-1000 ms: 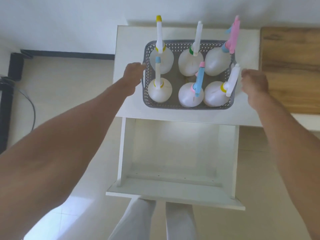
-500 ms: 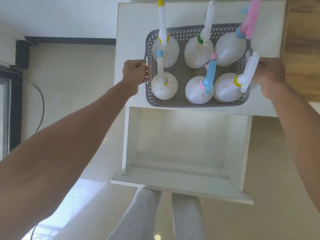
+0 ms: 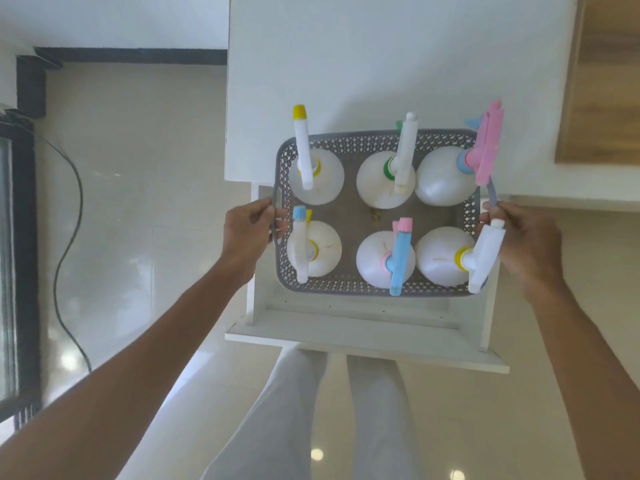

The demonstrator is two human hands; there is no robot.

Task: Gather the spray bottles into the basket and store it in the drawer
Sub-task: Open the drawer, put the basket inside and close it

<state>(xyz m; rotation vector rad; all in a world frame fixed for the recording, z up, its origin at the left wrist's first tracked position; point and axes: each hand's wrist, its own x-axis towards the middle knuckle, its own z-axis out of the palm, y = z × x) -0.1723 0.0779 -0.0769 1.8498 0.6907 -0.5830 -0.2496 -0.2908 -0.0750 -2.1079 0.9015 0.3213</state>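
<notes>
A grey perforated basket holds several white spray bottles, among them one with a yellow-tipped nozzle and one with a pink trigger. My left hand grips the basket's left handle. My right hand grips its right handle. The basket hangs in the air, its far part over the white tabletop and its near part over the open white drawer. Most of the drawer's inside is hidden under the basket.
A wooden surface lies to the right of the tabletop. A black cable and a dark frame are on the floor at the left. My legs in light trousers stand just before the drawer front.
Both hands closed on the basket's handles, lifted it off the tabletop and carried it toward me, over the open drawer.
</notes>
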